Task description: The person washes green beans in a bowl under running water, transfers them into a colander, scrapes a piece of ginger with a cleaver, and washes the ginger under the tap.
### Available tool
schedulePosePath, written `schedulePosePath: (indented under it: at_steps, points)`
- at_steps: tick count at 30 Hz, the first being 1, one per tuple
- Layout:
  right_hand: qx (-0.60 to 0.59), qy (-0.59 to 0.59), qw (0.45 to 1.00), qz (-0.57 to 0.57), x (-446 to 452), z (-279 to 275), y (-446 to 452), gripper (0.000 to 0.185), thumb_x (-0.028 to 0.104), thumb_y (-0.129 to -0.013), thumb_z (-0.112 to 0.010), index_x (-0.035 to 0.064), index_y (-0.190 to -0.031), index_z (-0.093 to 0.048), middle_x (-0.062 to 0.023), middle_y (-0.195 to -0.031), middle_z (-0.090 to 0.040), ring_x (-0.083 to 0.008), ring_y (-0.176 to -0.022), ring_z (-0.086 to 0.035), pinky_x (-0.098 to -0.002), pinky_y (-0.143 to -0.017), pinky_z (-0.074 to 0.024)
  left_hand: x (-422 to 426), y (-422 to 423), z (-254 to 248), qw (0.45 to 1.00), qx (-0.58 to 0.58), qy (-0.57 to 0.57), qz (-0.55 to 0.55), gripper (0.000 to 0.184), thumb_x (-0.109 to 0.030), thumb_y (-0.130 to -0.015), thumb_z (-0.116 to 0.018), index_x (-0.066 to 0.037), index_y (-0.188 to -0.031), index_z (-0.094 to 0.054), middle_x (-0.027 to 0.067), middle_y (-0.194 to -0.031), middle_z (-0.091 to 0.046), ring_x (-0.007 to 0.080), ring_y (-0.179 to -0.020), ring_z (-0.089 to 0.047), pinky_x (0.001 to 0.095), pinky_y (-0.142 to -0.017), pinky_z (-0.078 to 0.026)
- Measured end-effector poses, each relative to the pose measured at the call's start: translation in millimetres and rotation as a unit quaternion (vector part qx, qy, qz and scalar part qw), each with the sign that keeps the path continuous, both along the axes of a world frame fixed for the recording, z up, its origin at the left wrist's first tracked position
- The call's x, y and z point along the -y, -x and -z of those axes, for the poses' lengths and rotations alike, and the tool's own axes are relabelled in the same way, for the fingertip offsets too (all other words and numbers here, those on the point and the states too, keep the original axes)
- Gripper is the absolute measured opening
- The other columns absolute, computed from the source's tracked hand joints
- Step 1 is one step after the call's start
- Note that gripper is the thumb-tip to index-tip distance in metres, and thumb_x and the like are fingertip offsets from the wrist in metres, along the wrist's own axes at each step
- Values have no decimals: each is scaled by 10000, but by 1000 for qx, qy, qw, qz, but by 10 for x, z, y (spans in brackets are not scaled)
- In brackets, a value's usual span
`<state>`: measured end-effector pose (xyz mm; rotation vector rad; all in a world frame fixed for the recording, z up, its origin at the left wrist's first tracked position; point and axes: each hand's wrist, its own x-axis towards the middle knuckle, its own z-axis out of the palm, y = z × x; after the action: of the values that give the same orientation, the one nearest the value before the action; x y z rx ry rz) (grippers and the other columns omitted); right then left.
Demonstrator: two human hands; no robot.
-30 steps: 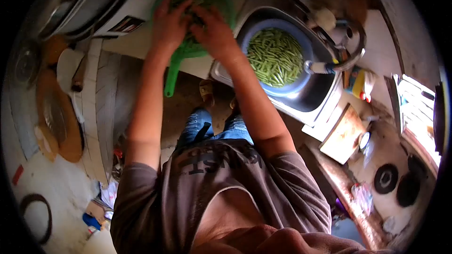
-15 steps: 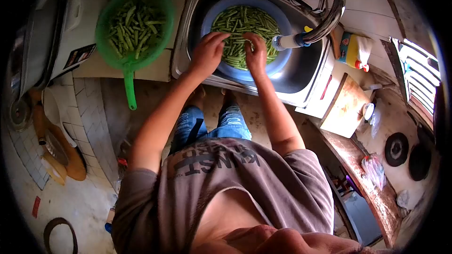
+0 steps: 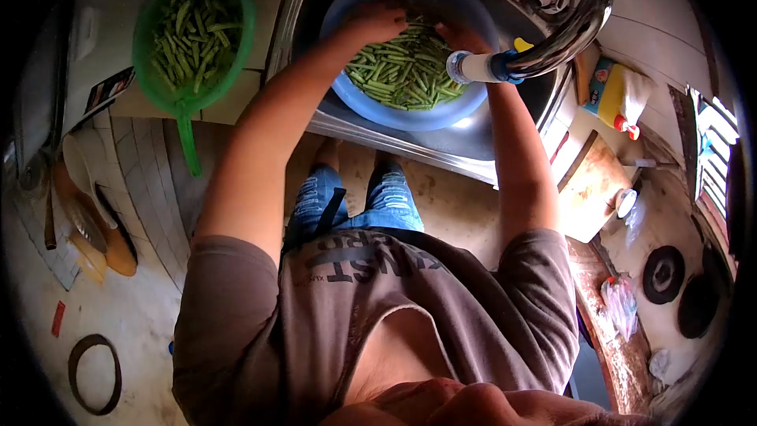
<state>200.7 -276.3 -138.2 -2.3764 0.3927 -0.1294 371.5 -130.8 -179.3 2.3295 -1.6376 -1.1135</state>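
Beans [image 3: 406, 71] in basin [image 3: 402, 118] in sink [image 3: 378, 140], mostly bodyward of left hand [image 3: 382, 24] and right hand [image 3: 464, 36], pods pointing every way. Both hands at far part, about equally near; can't tell from here if either grips any.

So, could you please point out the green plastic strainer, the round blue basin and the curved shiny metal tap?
Green plastic strainer [image 3: 188, 144], head view: on its handle.
Round blue basin [image 3: 400, 119], head view: on the near rim.
Curved shiny metal tap [image 3: 587, 25], head view: on the bent neck.
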Motion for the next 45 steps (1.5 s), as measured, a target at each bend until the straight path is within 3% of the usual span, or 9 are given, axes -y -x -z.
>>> schedulePosePath:
  at_steps: [1, 3, 6, 8, 12, 14, 18, 31, 45]
  points:
    - [-27, -43, 999, 18, -32, 15, 120, 362, 293, -859, -581, 137, -1185, -599, -113, -1222, -579, -305, -1118, -530, -404, -962, -395, -66, -4, -151, 1000, 0, -2, -1, 494, -376, -912, -487, -137, -1342, -444, 120, -1348, -465, 368, -1168, -484, 478, -970, -407]
    - [-80, -127, 987, 54, -110, 64, 385, 389, 331, -884, -566, 107, -1202, -589, -113, -1201, -594, -283, -1117, -536, -387, -955, -396, -217, 15, -445, 965, -213, -104, -111, 534, -431, -935, -457, -148, -1384, -400, 128, -1380, -441, 346, -1235, -442, 450, -1003, -385]
    - [-157, -244, 951, 104, -213, 344, 703, 446, 387, -923, -542, 62, -1227, -574, -114, -1171, -617, -251, -1116, -543, -363, -946, -397, -525, 172, -121, 919, -333, -51, -204, 574, -473, -938, -443, -164, -1415, -358, 130, -1399, -423, 313, -1276, -412, 422, -1020, -367]
    - [-122, -323, 928, 140, -387, 680, 832, 520, 418, -917, -544, 56, -1289, -515, -112, -1252, -558, -222, -1186, -484, -341, -981, -370, -616, 343, -464, 858, -402, -58, -315, 603, -473, -906, -518, -159, -1403, -382, 136, -1398, -424, 298, -1274, -415, 396, -1032, -341]
    - [-85, -503, 819, 263, -859, 309, 529, 663, 412, -902, -563, 70, -1419, -328, -132, -1434, -358, -240, -1317, -324, -330, -1058, -289, -657, 777, -362, 779, -416, 34, -468, 641, -424, -839, -638, -123, -1366, -431, 140, -1325, -496, 271, -1214, -468, 374, -994, -370]
    - [-35, -542, 764, 347, -1054, 231, 358, 690, 441, -846, -621, 64, -1379, -400, -124, -1388, -409, -235, -1295, -347, -344, -1066, -250, -579, 935, -351, 672, -395, 102, -618, 589, -332, -807, -689, -52, -1292, -506, 141, -1203, -587, 216, -1083, -557, 307, -902, -438]
    - [72, -567, 733, 369, -1210, 108, 85, 676, 382, -843, -649, 51, -1375, -395, -159, -1349, -434, -242, -1239, -396, -350, -1039, -295, -469, 968, -561, 645, -378, 207, -631, 573, -346, -790, -707, -35, -1245, -548, 134, -1203, -588, 199, -1083, -553, 295, -897, -434]
    - [306, -508, 737, 324, -1366, -945, -283, 412, 87, -867, -591, 17, -1258, -481, -112, -1158, -551, -187, -1041, -515, -297, -933, -396, -486, 830, -1402, 711, -186, 459, -499, 318, -237, -798, -714, -81, -1065, -640, 80, -948, -590, 216, -867, -595, 300, -769, -470]
    - [297, -509, 688, 424, -1811, -726, 130, 468, 134, -905, -541, 49, -1344, -404, -118, -1224, -532, -198, -1065, -532, -320, -907, -443, -776, 1144, -1187, 770, -191, 394, -465, 359, -316, -770, -724, -118, -1062, -662, 112, -981, -624, 274, -881, -623, 343, -751, -496]
